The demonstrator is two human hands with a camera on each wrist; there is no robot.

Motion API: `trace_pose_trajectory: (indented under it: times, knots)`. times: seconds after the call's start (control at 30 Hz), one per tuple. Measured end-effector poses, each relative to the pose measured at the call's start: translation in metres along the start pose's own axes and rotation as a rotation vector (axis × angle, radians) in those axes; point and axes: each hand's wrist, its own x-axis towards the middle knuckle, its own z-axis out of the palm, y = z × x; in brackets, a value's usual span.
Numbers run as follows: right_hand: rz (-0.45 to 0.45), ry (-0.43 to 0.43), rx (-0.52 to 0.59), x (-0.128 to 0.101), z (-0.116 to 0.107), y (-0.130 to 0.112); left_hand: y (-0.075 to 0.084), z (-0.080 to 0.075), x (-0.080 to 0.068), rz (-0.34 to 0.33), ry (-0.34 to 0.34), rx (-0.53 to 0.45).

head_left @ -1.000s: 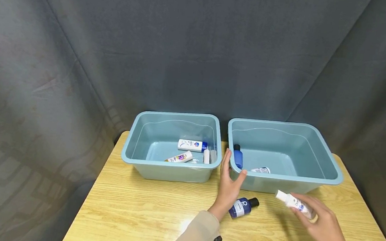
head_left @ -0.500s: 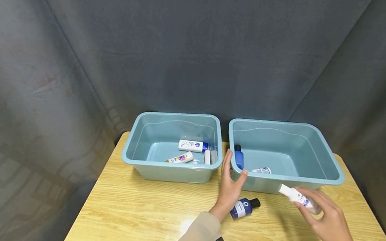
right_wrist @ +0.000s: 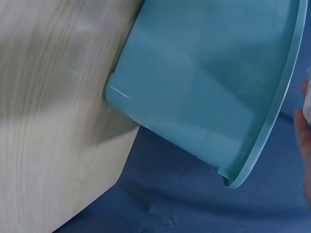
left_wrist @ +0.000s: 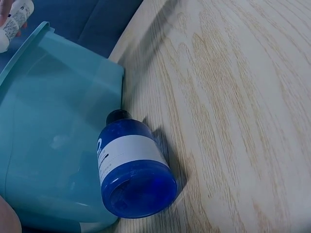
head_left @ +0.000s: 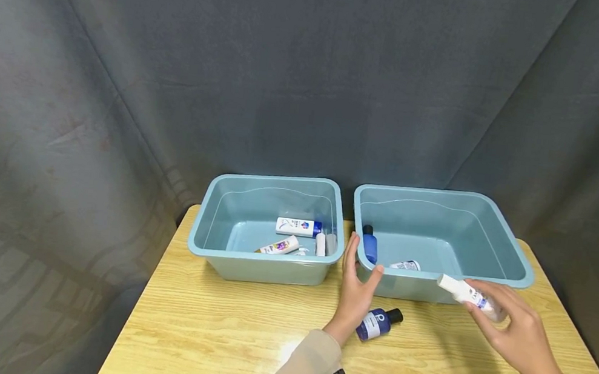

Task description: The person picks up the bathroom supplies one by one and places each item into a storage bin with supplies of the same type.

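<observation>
My right hand (head_left: pixel 509 331) grips a small white bottle (head_left: pixel 468 294) with a blue label, held just in front of the near rim of the right teal tub (head_left: pixel 522 272). My left hand (head_left: pixel 356 281) stands open, fingers straight, at the near left corner of that tub. A dark blue bottle (head_left: pixel 377 323) with a black cap lies on the wooden table (head_left: pixel 218 337) just right of the left wrist; the left wrist view shows this blue bottle (left_wrist: pixel 132 172) against the tub wall (left_wrist: pixel 43 141). Inside the right tub lie a blue bottle (head_left: pixel 369 243) and a white one (head_left: pixel 406 264).
The left teal tub (head_left: pixel 200 243) holds several small white bottles, among them one with a blue cap (head_left: pixel 298 226). A dark grey curtain (head_left: pixel 290 70) hangs behind the table. The right wrist view shows the tub's outer wall (right_wrist: pixel 204 82) past the table's edge (right_wrist: pixel 112 184).
My right hand has lifted the white bottle up and slightly right, from above the table to the right tub's near rim. The left hand and the blue bottle have stayed put.
</observation>
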Motion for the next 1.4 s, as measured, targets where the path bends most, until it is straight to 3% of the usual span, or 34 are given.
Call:
trace_pose_trajectory:
  times: [0.33, 0.7, 0.87, 1.4]
  knots:
    - [-0.044, -0.034, -0.043, 0.022, -0.004, 0.004, 0.000, 0.000, 0.003, 0.006, -0.021, -0.003]
    - [-0.055, -0.067, -0.201, 0.042, -0.002, 0.005, -0.001, 0.000, 0.002, -0.006, -0.019, 0.000]
    - [0.018, -0.076, -0.229, 0.048, -0.001, 0.006, -0.003, 0.000, 0.001, -0.006, -0.014, -0.003]
    - [0.254, -0.252, -0.245, 0.061, 0.002, 0.016, -0.005, 0.001, 0.001, 0.004, -0.005, 0.004]
